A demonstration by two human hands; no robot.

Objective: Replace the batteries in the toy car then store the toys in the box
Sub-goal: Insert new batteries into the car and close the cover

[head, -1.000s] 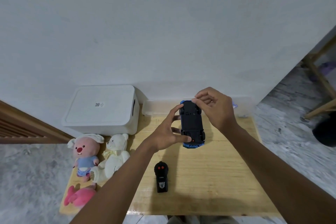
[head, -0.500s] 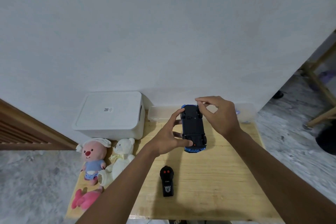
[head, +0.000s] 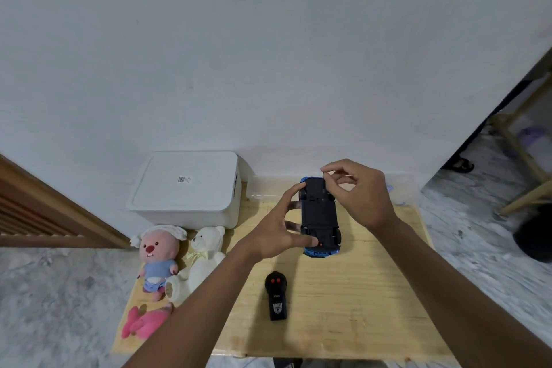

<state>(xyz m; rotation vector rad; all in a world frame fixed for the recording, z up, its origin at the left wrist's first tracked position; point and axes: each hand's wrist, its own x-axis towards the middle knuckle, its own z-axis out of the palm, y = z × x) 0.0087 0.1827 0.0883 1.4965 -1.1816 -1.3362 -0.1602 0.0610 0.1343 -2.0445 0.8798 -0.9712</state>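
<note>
- Blue toy car (head: pixel 319 215) is upside down over the table (head: pixel 358 308).
- Left hand (head: pixel 276 236) grips its side; right hand (head: pixel 360 193) pinches its far end.
- Looks light and hard; hold the sides, not wheels.

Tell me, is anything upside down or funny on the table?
Yes. The toy car is flipped over, with its black underside and wheels facing up. The left hand holds it while the right hand pinches at its far end. Nothing looks spilled or broken.
</note>
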